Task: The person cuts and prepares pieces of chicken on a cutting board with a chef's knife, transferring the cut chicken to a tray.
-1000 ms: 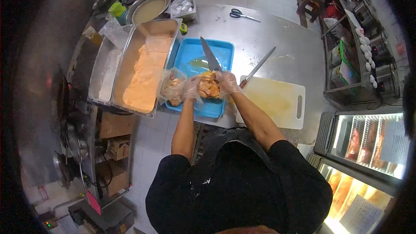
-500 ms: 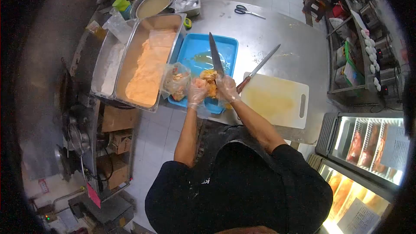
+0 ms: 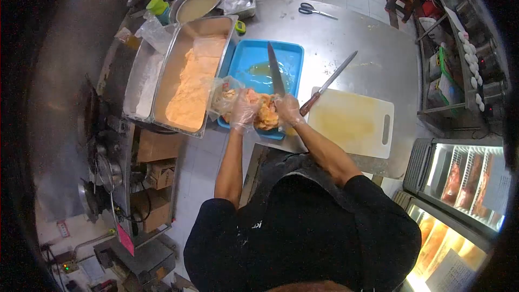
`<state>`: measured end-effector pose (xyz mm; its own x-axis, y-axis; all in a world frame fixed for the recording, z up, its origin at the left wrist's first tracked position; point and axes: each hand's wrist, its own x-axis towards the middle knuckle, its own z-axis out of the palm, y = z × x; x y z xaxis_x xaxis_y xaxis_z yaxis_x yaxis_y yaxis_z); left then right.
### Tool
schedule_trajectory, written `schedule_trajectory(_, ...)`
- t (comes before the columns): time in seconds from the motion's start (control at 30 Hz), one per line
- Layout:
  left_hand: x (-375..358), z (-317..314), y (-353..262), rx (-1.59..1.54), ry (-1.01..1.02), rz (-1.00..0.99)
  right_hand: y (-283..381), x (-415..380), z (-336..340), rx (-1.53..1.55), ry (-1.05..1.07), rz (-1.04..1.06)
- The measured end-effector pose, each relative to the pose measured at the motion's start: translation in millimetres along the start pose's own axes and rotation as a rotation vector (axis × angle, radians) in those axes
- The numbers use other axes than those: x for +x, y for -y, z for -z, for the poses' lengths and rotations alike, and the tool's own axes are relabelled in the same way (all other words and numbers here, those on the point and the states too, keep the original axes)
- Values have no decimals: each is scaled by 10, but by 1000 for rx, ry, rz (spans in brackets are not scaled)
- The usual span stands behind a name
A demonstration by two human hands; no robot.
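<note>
A large kitchen knife [image 3: 275, 70] points away from me over the blue tray [image 3: 249, 52], its handle inside my right hand [image 3: 289, 110], which is closed and wears a clear plastic glove. My left hand [image 3: 245, 113], gloved the same way, is closed on pinkish-yellow raw meat [image 3: 267, 117] at the tray's near end. Against that hand's left side lies a clear plastic bag [image 3: 220, 99] with more meat in it. Some yellowish liquid [image 3: 262, 69] lies in the tray. My fingers hide part of the meat and the knife handle.
To the left stand a metal pan of orange powder [image 3: 186, 94] and a pan of white powder [image 3: 148, 89]. A second long blade with a brown handle [image 3: 340, 68] rests against the white cutting board [image 3: 351, 121] on the right. Scissors [image 3: 317, 11] lie at the back.
The view has shifted slightly. More meat shows between my hands, and the bag is closer against my left hand. The knife stays in my right hand.
</note>
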<state>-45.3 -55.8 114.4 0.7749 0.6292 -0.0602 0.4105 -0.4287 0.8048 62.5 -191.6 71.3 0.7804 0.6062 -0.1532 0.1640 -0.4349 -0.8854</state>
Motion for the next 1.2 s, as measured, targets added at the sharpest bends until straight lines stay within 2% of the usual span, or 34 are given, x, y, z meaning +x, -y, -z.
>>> schedule_trajectory(0.1, 32, -87, -53, 12, -61, -70, 220, -21, 129, -412, 51, -40)
schedule_trajectory(0.2, 60, -223, -43, 36, -54, -83, 352, -131, 59, 7, 30, -251)
schedule_trajectory(0.23, 96, -299, 9, 88, -63, -100, 276, -130, -45, 128, -55, -112)
schedule_trajectory(0.3, 135, -336, -4, 200, -40, -100, 146, -81, -145, 153, -110, 83)
schedule_trajectory(0.37, 115, -281, -227, 312, 34, -64, 5, -87, -261, 108, -40, 11)
schedule_trajectory(0.5, 65, -279, -307, 280, -41, -179, 180, -273, -143, 71, -2, -114)
schedule_trajectory(0.57, 58, -263, -274, 278, -68, -253, 220, -309, -128, 21, 32, -109)
schedule_trajectory(0.77, 27, -124, -360, 192, 19, -205, 77, -267, -254, 7, 50, -85)
schedule_trajectory(0.87, 97, -174, -143, 230, -24, -306, 380, -357, 4, 39, 34, -136)
schedule_trajectory(0.93, 39, -126, -282, 262, -45, -326, 218, -323, -148, 33, -81, -84)
schedule_trajectory(1.0, 6, -114, -311, 253, -42, -325, 154, -321, -175, 48, -98, -85)
schedule_trajectory(1.07, 21, -103, -250, 204, -19, -303, 204, -331, -86, 88, -15, -133)
schedule_trajectory(1.17, -33, -56, -407, 278, -37, -309, 34, -245, -251, 66, -18, -231)
schedule_trajectory(1.2, -31, -57, -404, 218, -9, -308, -90, -209, -348, 74, -33, -214)
